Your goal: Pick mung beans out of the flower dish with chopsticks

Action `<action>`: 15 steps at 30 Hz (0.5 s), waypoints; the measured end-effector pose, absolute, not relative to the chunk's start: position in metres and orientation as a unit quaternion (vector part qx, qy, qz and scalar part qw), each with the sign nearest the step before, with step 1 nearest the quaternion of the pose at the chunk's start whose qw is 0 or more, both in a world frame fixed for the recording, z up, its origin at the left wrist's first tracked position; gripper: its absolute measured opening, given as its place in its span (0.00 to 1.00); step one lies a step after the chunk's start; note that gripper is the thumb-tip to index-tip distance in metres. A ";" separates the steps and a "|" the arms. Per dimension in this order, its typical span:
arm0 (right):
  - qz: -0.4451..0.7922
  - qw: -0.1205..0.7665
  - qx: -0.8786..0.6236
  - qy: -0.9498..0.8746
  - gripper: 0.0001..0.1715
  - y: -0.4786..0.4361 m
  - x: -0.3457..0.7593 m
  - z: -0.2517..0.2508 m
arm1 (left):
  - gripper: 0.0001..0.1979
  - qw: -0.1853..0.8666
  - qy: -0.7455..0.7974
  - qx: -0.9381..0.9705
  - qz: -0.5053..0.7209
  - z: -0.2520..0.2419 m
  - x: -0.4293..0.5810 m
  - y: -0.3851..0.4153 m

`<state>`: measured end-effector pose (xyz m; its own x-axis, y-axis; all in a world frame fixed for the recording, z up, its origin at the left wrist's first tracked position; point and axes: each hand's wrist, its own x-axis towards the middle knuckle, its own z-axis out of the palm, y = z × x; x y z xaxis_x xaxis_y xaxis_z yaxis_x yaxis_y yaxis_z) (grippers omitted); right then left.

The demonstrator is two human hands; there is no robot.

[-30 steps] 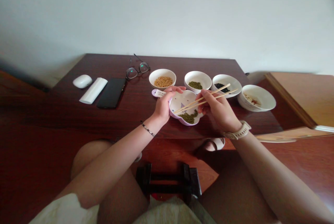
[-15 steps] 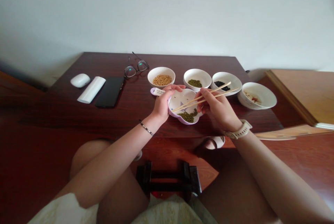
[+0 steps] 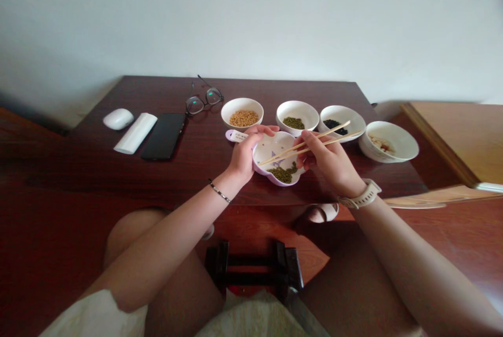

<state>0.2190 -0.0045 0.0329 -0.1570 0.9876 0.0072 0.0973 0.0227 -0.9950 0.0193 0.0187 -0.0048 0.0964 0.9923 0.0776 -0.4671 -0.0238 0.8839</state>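
Observation:
A lilac flower-shaped dish [image 3: 280,147] with green beans in its near lobe stands at the table's front edge. My left hand [image 3: 244,153] grips its left rim, fingers curled over the edge. My right hand [image 3: 329,161] is closed on a pair of wooden chopsticks [image 3: 310,144], whose tips reach down into the dish at its left side. Behind the dish runs a row of white bowls: yellow beans [image 3: 242,112], green beans [image 3: 297,115], black beans [image 3: 341,120] and a bowl of pale pieces [image 3: 389,142].
On the dark wooden table [image 3: 157,180] lie glasses [image 3: 204,100], a black phone [image 3: 163,129], a white case [image 3: 135,133] and a white mouse [image 3: 118,118]. A lilac tag [image 3: 234,136] lies left of the dish. A black stool [image 3: 253,269] stands between my knees.
The view has tilted slightly, so everything sits a little higher in the picture. Both hands keep their hold on the dish and the chopsticks, with the tips still in the dish.

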 end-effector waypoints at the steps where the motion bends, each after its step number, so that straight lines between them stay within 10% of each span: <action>1: 0.509 0.439 -0.479 -0.565 0.26 -0.004 0.219 0.032 | 0.08 0.619 0.323 0.406 0.590 -0.005 0.019 0.019; 15: 0.505 0.436 -0.482 -0.568 0.27 -0.007 0.219 0.034 | 0.08 0.627 0.319 0.401 0.587 -0.005 0.019 0.018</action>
<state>0.2188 -0.0068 0.0340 -0.1552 0.9879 0.0089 0.1084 0.0259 -0.9938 0.0194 0.0181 -0.0050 0.1069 0.9917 0.0711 -0.4799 -0.0112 0.8773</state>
